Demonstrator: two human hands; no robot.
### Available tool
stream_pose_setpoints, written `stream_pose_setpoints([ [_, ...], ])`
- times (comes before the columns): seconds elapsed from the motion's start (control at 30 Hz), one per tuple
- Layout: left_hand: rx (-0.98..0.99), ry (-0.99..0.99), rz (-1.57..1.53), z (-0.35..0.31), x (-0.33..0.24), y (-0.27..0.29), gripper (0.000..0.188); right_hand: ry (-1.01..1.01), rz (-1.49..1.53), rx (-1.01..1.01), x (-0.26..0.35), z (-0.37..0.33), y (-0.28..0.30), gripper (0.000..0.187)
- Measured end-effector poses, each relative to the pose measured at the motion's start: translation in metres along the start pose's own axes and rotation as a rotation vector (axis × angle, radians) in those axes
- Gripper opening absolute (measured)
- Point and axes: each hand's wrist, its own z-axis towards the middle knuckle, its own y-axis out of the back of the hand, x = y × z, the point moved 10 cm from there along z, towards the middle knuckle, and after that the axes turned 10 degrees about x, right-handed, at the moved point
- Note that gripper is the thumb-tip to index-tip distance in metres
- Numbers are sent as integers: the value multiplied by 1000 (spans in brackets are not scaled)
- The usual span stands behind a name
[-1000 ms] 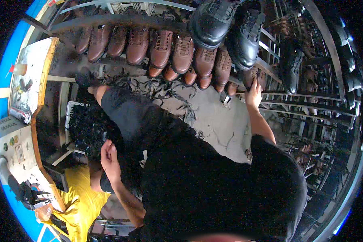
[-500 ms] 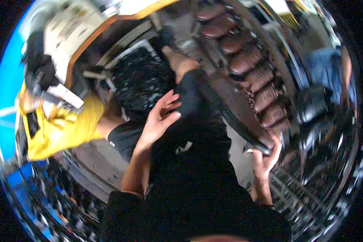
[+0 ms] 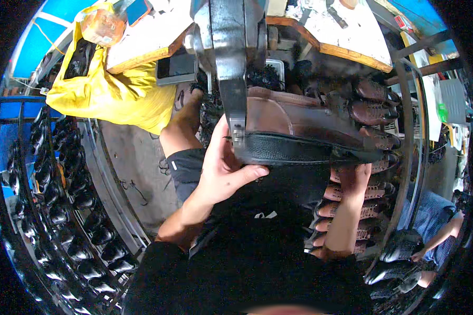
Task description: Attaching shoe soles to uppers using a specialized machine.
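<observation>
A brown leather shoe [image 3: 305, 118] with a black, textured sole edge [image 3: 291, 149] lies crosswise in front of me, the sole edge on my side. One end is at the narrow metal foot of a machine head [image 3: 228, 47] that comes down from the top. My left hand [image 3: 218, 176] is closed around that end, thumb along the lower edge and fingers partly hidden behind the machine foot. The other end rests in my right hand [image 3: 352, 176], closed from below; its fingers are mostly hidden by the shoe.
White worktops with wooden edges [image 3: 347, 52] stand ahead on both sides of the machine. A yellow cloth bag [image 3: 121, 100] hangs at left. Racks of black shoes [image 3: 73, 231] run along the left; brown shoes [image 3: 347, 210] line the right. Another person's arm [image 3: 444, 236] shows at far right.
My view has swung toward the machine. The shoe, held low at right by my right hand, is now raised before me. My left hand, empty and spread before, now grips its other end.
</observation>
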Motion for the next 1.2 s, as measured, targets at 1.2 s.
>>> stream_pose_setpoints([
  [1.2, -475, -210, -114, -74, -35, 168, 108, 224, -260, 521, 73, 79, -225, 69],
])
